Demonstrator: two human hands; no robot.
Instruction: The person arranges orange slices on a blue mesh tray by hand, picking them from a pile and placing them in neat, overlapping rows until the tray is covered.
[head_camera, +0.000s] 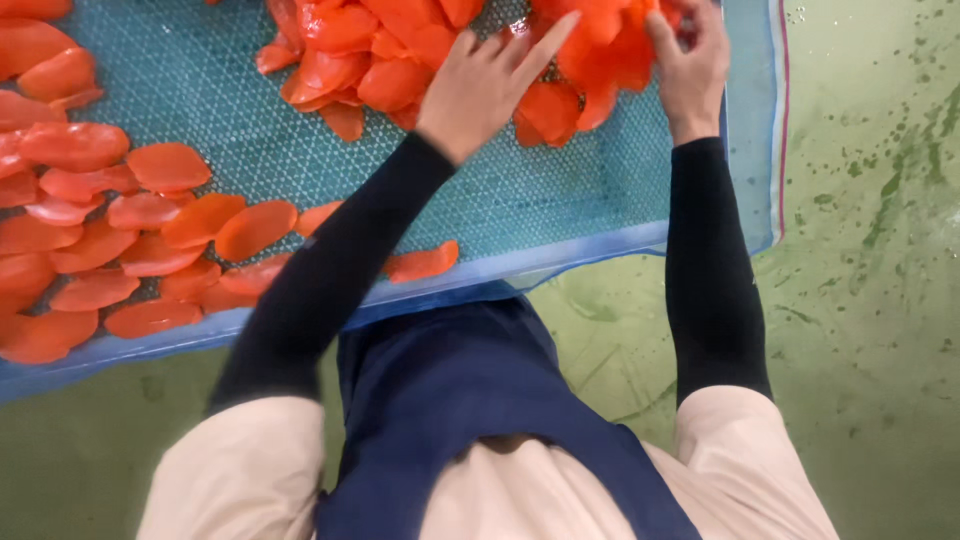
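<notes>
A heap of flat orange-red fruit slices (400, 60) lies at the far side of a blue mesh tray (540, 190). My left hand (485, 80) rests on the heap with fingers stretched toward the slices. My right hand (690, 60) grips a bunch of slices (610, 50) at the top right of the heap. Both arms wear black sleeves. At the left of the tray, slices (110, 230) lie spread in overlapping rows. One slice (422, 262) sits alone near the tray's front edge.
The tray's blue rim (600, 250) runs across in front of me, its right edge (775, 120) near a green, speckled floor (880, 250). My dark blue apron (470, 400) fills the lower middle.
</notes>
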